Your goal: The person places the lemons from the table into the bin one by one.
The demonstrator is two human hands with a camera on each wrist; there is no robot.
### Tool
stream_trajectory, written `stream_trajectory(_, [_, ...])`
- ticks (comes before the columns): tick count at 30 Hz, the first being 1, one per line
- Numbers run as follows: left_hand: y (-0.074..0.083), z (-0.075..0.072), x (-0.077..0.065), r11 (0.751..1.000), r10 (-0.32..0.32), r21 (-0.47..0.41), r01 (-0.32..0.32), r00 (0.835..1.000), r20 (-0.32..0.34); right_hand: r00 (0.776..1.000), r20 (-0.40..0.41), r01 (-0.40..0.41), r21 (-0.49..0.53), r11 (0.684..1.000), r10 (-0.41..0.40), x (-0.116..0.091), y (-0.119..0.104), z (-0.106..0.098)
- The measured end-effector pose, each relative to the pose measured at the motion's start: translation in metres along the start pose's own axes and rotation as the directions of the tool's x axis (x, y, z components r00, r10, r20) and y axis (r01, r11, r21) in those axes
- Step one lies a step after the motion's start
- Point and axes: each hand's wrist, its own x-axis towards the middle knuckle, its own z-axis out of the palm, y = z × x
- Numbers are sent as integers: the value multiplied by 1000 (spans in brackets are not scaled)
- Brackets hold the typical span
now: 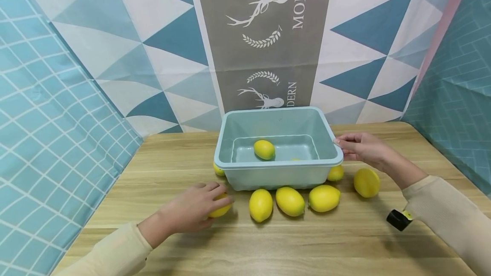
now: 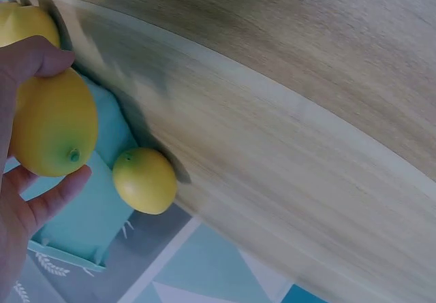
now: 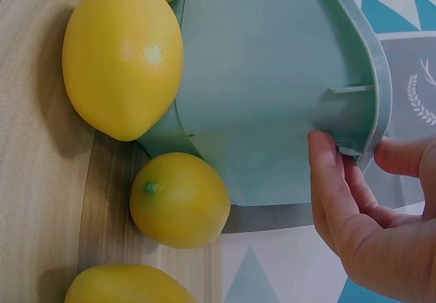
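My left hand (image 1: 193,208) holds a yellow lemon (image 2: 58,122) left of the row in front of the bin; in the left wrist view thumb and fingers lie on opposite sides of it. At the light blue plastic bin (image 1: 276,176), my right hand (image 1: 364,150) pinches the right rim, thumb on top and fingers underneath, as the right wrist view shows. Inside the bin lies one lemon (image 1: 264,150), and a sliver of yellow shows behind the front rim. Three lemons, the middle one (image 1: 290,201) among them, lie along the bin's front.
One lemon (image 1: 367,182) lies right of the bin, another (image 1: 335,173) by its right front corner, and a third (image 1: 218,169) is partly hidden at its left. A patterned cloth backdrop (image 1: 165,54) stands behind the wooden table (image 1: 307,246). A small black object (image 1: 399,220) sits by the right sleeve.
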Motion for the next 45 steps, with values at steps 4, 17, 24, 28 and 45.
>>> stream_trajectory(4, [2, -1, 1, 1000, 12, 11, -12, 1000, -19, 1000, 3, -7, 4, 1000, 7, 0, -1, 0])
stream_trajectory(17, [-6, -28, 11, 998, 35, 48, -31, 995, -92, 1000, 8, 2, 20, 1000, -2, 0, 0, 1])
stream_trajectory(24, [-4, -36, 13, 998, 39, 48, -36, 996, -79, 1000, 10, 7, 24, 1000, -7, 0, 1, 0])
stream_trajectory(28, [-4, -39, 14, 999, 38, 34, -35, 996, -82, 1000, 7, 8, 22, 1000, -8, 0, 0, 0])
stream_trajectory(45, [-4, -64, 22, 999, 40, 3, -40, 994, -104, 1000, 9, 10, 2, 1000, -10, 0, 0, 1])
